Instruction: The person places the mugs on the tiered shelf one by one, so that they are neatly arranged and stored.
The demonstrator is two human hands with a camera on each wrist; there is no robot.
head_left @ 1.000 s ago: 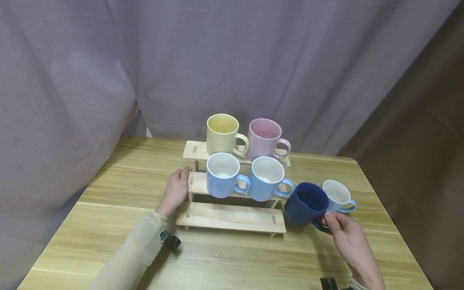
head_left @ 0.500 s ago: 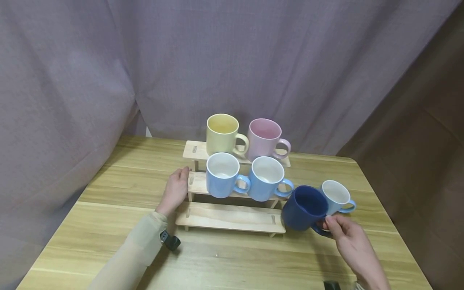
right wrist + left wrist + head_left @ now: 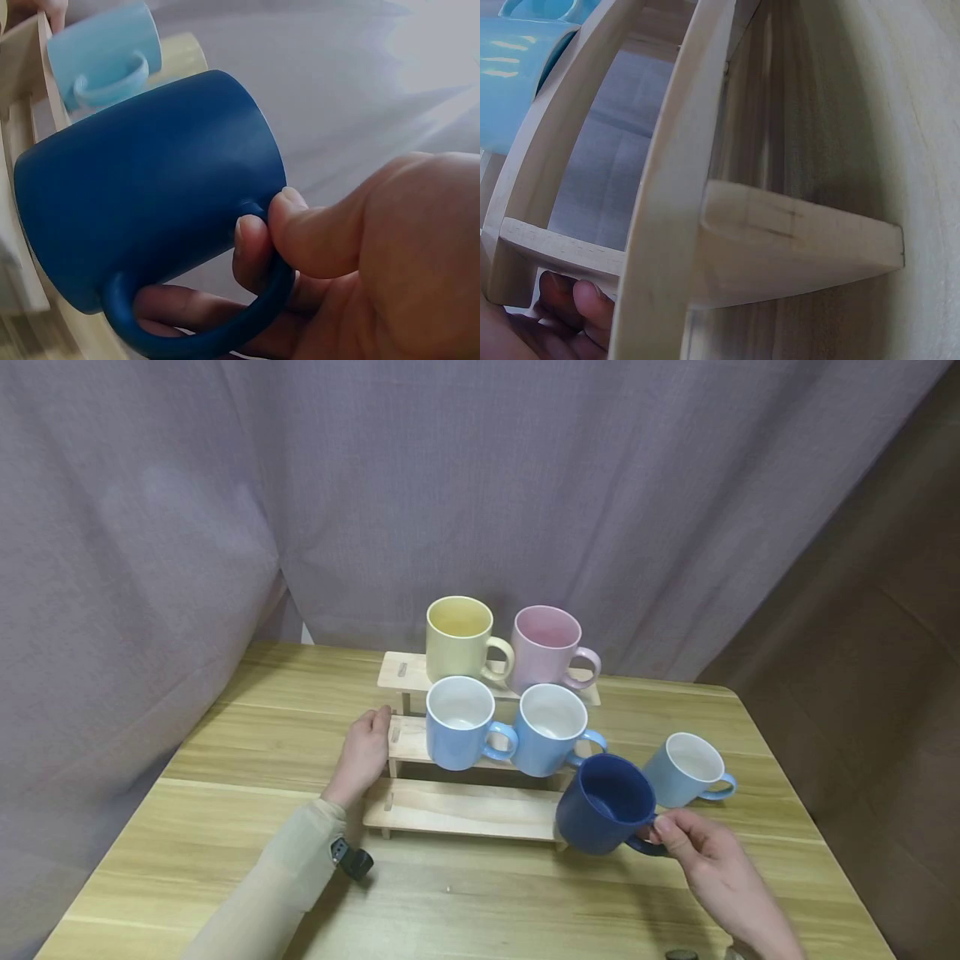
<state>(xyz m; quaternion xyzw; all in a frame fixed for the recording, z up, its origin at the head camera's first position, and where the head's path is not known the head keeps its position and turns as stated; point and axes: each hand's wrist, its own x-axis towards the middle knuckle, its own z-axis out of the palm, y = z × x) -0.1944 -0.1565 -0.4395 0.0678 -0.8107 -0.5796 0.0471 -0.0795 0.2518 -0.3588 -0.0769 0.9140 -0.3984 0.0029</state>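
Observation:
My right hand (image 3: 716,868) pinches the handle of a dark blue mug (image 3: 600,814), its thumb and fingers round the handle in the right wrist view. That mug hangs at the right end of the lowest shelf, covering its corner. My left hand (image 3: 362,753) holds the left side of the tiered wooden rack (image 3: 450,810) at the middle shelf; in the left wrist view its curled fingers (image 3: 592,307) show behind the wood. Two light blue mugs, a left one (image 3: 457,735) and a right one (image 3: 543,743), stand on the middle tier.
On the top tier stand a yellow mug (image 3: 453,652) and a pink mug (image 3: 538,656). Another light blue mug (image 3: 675,777) is on the wooden table (image 3: 465,902) to the right. Grey curtains (image 3: 480,485) hang behind.
My right hand has brought the dark blue mug leftward and a little nearer, away from the light blue mug on the table, to the lowest shelf's right end. My left hand has stayed put.

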